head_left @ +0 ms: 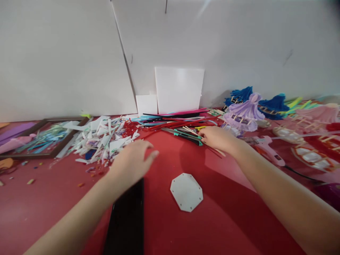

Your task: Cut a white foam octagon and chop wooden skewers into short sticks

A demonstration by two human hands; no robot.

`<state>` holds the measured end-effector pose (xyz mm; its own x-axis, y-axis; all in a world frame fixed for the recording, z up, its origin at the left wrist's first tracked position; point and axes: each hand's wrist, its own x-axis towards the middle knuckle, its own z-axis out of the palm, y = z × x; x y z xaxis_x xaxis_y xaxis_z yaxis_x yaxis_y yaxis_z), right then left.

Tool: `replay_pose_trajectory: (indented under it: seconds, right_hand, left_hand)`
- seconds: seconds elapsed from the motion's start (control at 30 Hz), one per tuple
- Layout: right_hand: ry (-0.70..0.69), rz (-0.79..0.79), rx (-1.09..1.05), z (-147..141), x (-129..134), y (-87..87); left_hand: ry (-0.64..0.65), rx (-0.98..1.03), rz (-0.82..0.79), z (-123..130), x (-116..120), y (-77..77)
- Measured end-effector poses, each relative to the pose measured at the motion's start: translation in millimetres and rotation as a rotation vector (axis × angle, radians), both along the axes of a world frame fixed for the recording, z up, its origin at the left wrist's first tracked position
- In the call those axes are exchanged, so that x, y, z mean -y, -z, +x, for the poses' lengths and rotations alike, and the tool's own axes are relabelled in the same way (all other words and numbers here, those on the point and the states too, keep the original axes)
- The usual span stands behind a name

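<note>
My left hand (134,161) hovers over the table just right of the white scraps, thumb apart from the fingers, holding nothing. My right hand (216,137) reaches down to thin wooden sticks (216,151) beside a green and black utility knife (188,136). Its fingers are curled together, and their tips are partly hidden, so what they pinch cannot be made out. Between my arms lies a white octagonal plate (186,192) with small holes around its edge. Behind the knife is a heap of coloured pipe cleaners (172,119).
White scraps (102,136) and a brown frame (50,155) lie left. A black flat object (126,219) is under my left forearm. At right are a lilac pipe-cleaner piece (245,109), blue ones (273,106) and a pink glue gun (268,148) with a cord. White boards (179,90) stand behind.
</note>
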<state>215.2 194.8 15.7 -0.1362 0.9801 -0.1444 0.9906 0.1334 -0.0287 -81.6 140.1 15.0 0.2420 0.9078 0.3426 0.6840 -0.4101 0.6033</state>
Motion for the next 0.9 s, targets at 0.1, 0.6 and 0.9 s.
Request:
replay_pose_trajectory:
  seconds: [0.1, 0.6, 0.9]
  right_hand:
    - [-0.018, -0.012, -0.021, 9, -5, -1.4]
    - [0.056, -0.006, -0.007, 5, -7, -0.3]
    - [0.082, 0.084, -0.201, 17, -9, 0.1]
  left_hand:
    - [0.245, -0.377, -0.15, 28, 32, -4.0]
    - [0.461, -0.521, -0.347, 54, 58, -6.6]
    - [0.47, -0.548, -0.363, 54, 61, -6.0]
